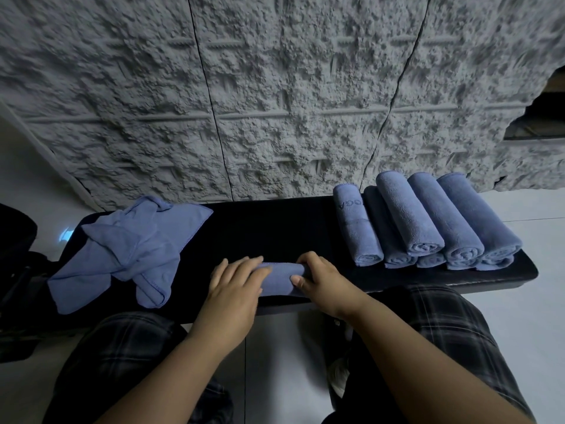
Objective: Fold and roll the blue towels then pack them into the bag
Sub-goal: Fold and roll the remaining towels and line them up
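Observation:
A blue towel [279, 280], partly rolled, lies on the black bench [275, 228] near its front edge. My left hand [235, 286] rests on its left part with fingers nearly straight over the roll. My right hand [321, 280] grips its right end, fingers and thumb curled round it. A loose heap of unrolled blue towels [128, 249] lies at the bench's left end. Several rolled blue towels [428, 221] are stacked in two layers at the right end. No bag is in view.
A rough grey textured wall [275, 102] stands right behind the bench. Pale floor tiles [538, 301] show to the right and between my knees. A dark object [15, 270] sits at the far left. My legs in plaid shorts are under the bench's front edge.

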Demonstrator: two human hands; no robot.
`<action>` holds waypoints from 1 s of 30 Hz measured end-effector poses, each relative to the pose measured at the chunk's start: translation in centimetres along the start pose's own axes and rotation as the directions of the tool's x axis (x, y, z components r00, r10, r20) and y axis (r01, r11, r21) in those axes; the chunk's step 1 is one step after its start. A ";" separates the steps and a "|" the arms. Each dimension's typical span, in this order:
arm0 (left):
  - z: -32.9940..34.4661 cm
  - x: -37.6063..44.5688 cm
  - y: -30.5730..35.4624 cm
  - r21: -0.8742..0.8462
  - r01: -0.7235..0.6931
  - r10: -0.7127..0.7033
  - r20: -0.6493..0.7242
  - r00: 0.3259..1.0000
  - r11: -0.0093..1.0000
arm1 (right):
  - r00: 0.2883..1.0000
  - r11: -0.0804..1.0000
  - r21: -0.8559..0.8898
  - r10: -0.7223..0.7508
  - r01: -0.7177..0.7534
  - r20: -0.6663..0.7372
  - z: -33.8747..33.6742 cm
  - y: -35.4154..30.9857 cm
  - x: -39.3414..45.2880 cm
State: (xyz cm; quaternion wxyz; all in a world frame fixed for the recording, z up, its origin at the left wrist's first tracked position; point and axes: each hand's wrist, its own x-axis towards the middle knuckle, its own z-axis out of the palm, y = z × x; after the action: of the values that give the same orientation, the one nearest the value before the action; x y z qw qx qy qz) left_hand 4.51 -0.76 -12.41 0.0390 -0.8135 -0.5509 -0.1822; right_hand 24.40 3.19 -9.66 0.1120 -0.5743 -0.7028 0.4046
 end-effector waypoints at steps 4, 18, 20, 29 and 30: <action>0.0 0.0 0.9 0.117 -0.018 0.008 0.078 0.997 0.993 | 0.991 0.998 -0.007 0.061 -0.063 -0.121 0.6 -0.6 0.3; 1.1 1.7 -0.8 0.100 -0.036 0.015 0.208 0.978 0.994 | 0.977 0.785 -0.620 -0.129 -0.002 -0.167 4.8 -3.1 1.3; 1.2 1.4 -1.0 0.056 0.002 -0.015 0.233 0.972 0.998 | 0.970 0.789 -0.614 -0.167 0.026 -0.174 4.6 -2.4 1.7; 0.6 1.4 -4.3 -0.368 0.194 -0.097 0.265 0.959 0.909 | 0.960 0.906 -0.361 -0.268 0.220 -0.086 2.2 -0.7 3.0; 0.3 1.3 -4.6 -0.377 0.199 -0.093 0.281 0.955 0.905 | 0.959 0.903 -0.364 -0.273 0.227 -0.079 2.1 -0.7 3.0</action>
State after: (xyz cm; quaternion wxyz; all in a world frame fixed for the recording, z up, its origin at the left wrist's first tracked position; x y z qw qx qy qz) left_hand 0.78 2.27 -12.91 -0.2139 -0.7769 -0.5619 -0.1869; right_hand 21.70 4.96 -11.47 0.1036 -0.5147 -0.8230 0.2169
